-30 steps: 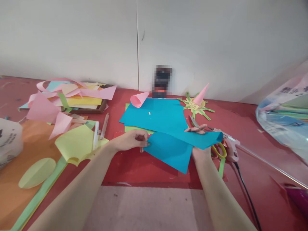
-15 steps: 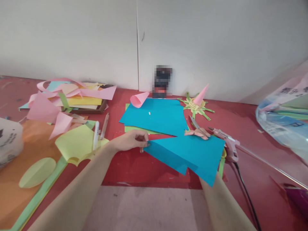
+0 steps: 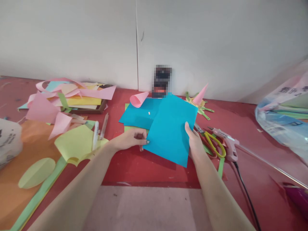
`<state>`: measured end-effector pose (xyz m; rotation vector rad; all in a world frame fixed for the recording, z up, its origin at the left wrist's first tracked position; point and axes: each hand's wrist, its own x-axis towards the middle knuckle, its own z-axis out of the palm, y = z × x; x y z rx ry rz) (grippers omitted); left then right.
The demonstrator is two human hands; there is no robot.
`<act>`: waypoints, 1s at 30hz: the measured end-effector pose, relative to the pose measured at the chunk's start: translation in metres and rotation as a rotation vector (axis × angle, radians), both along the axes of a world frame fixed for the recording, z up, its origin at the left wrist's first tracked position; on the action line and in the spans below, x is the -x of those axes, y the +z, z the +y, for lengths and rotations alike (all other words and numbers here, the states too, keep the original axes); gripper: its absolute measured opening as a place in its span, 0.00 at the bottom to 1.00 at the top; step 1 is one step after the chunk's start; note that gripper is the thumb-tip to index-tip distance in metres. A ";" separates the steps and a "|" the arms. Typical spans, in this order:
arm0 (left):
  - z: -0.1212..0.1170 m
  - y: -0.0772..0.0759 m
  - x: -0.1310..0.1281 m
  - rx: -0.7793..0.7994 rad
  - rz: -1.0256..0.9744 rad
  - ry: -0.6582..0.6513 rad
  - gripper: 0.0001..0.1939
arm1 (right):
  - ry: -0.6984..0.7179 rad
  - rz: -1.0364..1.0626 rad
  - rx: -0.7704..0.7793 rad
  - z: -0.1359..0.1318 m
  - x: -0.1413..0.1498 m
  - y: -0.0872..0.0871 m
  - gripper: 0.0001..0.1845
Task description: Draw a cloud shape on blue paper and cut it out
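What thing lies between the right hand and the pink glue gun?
In the head view, scissors and green paper lie between the right hand and the pink glue gun.

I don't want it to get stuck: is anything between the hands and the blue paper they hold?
Nothing visible is. The left hand pinches the blue sheet by its left corner, and the right hand holds its right edge. The scissors and glue gun lie to the right.
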<state>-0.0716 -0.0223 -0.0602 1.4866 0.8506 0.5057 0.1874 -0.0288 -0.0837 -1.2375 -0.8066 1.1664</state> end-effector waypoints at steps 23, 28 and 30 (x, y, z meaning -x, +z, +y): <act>0.002 -0.003 -0.003 -0.035 0.031 -0.018 0.09 | -0.092 -0.562 -0.042 -0.003 0.003 0.005 0.23; 0.001 -0.005 -0.005 -0.034 0.036 0.054 0.11 | -0.047 -0.646 -0.031 -0.005 0.004 0.006 0.23; 0.002 -0.007 -0.006 -0.036 0.042 0.095 0.12 | -0.037 -0.663 -0.048 -0.006 0.005 0.006 0.23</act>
